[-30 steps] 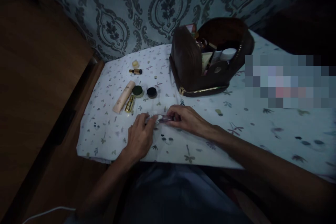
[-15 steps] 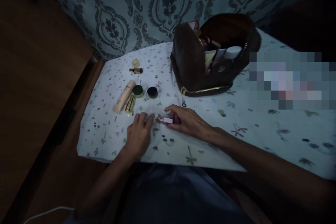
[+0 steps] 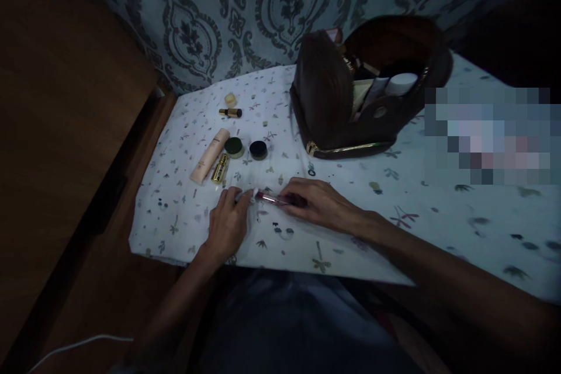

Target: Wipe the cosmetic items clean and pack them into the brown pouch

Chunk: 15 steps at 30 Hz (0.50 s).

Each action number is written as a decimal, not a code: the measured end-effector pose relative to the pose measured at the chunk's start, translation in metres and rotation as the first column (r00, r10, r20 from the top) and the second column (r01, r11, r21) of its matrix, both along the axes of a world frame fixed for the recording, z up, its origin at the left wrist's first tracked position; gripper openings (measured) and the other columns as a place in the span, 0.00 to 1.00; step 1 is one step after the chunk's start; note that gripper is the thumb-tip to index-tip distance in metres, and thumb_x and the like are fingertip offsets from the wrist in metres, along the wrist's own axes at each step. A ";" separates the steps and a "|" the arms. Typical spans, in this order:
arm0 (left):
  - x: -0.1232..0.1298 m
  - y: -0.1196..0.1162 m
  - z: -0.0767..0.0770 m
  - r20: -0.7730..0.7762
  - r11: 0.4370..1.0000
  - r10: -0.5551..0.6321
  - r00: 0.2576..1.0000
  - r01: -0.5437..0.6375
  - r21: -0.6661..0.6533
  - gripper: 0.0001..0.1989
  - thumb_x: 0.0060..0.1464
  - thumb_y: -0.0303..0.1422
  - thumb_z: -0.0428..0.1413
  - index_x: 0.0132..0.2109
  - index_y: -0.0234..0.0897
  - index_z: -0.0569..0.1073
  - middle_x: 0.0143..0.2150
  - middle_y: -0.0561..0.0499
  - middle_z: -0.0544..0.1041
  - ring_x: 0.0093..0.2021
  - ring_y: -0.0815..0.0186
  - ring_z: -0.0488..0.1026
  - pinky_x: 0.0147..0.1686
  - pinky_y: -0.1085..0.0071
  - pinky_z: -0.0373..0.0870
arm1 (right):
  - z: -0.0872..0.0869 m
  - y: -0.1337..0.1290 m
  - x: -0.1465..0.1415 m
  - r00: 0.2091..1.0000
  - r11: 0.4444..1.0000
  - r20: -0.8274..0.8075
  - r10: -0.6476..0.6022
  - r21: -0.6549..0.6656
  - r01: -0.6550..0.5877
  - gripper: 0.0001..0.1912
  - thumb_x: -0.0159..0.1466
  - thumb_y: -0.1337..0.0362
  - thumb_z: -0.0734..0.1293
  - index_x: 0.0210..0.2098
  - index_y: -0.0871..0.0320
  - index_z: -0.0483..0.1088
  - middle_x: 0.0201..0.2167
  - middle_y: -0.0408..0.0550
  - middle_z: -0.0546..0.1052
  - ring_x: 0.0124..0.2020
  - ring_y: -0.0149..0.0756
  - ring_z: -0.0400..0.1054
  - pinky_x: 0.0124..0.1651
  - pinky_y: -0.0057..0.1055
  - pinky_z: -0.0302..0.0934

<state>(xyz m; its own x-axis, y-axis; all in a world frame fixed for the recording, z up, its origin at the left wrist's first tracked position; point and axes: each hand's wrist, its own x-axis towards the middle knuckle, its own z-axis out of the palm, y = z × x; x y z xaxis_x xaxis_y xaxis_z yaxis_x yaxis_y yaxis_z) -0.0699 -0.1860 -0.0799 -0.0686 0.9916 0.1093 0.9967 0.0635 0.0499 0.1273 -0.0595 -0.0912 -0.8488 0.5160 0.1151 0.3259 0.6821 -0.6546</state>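
Note:
My right hand (image 3: 307, 198) has its fingers wrapped round a slim dark red tube (image 3: 274, 198) with a shiny, clear-looking side, low over the white patterned cloth (image 3: 175, 204). The tube's left end points at my left hand (image 3: 228, 219), whose curled fingertips rest near it; what they pinch, if anything, is too small to make out. Just beyond my left hand lie a gold tube (image 3: 220, 168), a peach squeeze tube (image 3: 210, 155), a green-lidded jar (image 3: 234, 147) and a black-lidded jar (image 3: 258, 150).
A brown bag (image 3: 324, 93) stands open at the back right, with bottles and tubes inside. Farther back left lie a black-and-gold tube (image 3: 230, 113) and a small yellowish jar (image 3: 230, 100). A patterned wall rises behind; wooden furniture (image 3: 65, 87) borders the left side.
The slim tube has turned in my right hand: its pale end no longer shows, and its dark red part now points left. The view has shifted slightly.

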 end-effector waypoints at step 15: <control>0.052 0.003 0.004 -0.198 0.962 -0.248 0.948 0.265 0.061 0.21 0.60 0.23 0.49 0.60 0.36 0.66 0.47 0.42 0.70 0.46 0.58 0.68 0.33 0.69 0.74 | -0.022 -0.004 0.001 0.990 0.994 -0.118 -0.074 -0.093 0.063 0.41 0.56 0.71 0.66 0.66 0.53 0.48 0.37 0.45 0.73 0.32 0.35 0.69 0.34 0.29 0.62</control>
<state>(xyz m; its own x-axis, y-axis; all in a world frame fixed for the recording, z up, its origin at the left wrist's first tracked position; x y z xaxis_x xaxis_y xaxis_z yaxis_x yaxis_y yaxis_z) -0.0183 -0.1829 -0.0764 0.2165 0.9594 0.1808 0.9707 -0.1918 -0.1451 0.1282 -0.0636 -0.1136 -0.7939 0.5850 0.1658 0.2846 0.5985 -0.7489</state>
